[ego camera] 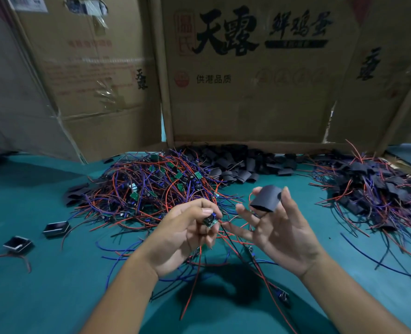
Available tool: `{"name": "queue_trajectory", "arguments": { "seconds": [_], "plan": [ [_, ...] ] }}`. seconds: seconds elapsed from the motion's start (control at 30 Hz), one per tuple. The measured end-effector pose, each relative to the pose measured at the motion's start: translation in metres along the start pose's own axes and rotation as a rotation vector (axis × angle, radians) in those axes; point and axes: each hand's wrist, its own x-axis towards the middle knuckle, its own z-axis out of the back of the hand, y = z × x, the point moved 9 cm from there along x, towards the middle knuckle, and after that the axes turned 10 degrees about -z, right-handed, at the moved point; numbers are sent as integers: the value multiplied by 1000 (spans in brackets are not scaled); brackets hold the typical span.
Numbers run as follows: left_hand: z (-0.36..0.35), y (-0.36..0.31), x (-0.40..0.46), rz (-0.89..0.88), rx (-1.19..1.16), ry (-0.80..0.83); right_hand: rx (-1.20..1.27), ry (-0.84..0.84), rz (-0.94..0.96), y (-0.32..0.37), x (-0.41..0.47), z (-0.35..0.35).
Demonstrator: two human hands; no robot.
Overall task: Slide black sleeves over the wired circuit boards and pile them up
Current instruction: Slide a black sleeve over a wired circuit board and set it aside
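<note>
Hands are raised side by side above the teal work surface [43,297]. My left hand [175,237] has its fingers curled and pinches a small green circuit board [210,221] between thumb and forefinger; the board's red, blue and black wires [226,237] trail down toward the table. My right hand [279,227] is palm-up with the lower fingers spread and relaxed, while the thumb and an upper finger pinch one black sleeve [266,197], its open end facing the board. Board and sleeve are near each other but apart.

Behind the left hand lies a tangled heap of unsleeved boards [151,186] with red and purple-blue leads. A pile of loose black sleeves [243,162] sits farther back, against the cardboard box wall [247,92] printed with Chinese characters. A pile of sleeved boards [377,189] lies at far right, well apart from both hands. Two small dark rectangular parts [56,229] rest on the surface at left, one [18,244] with red leads attached.
</note>
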Motion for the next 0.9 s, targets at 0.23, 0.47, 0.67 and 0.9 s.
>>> {"name": "queue_trajectory", "arguments": {
  "seconds": [0.23,0.47,0.67,0.9],
  "plan": [
    [21,-6,-1,23,189,-102,-38,-44,33,18,-4,8],
    [41,5,-12,198,566,19,-76,-242,77,37,-11,33],
    [22,25,-10,262,858,197,-77,-287,61,35,-11,35],
    [52,-15,39,37,1287,53,-72,-323,42,32,-9,40]
  ]
}}
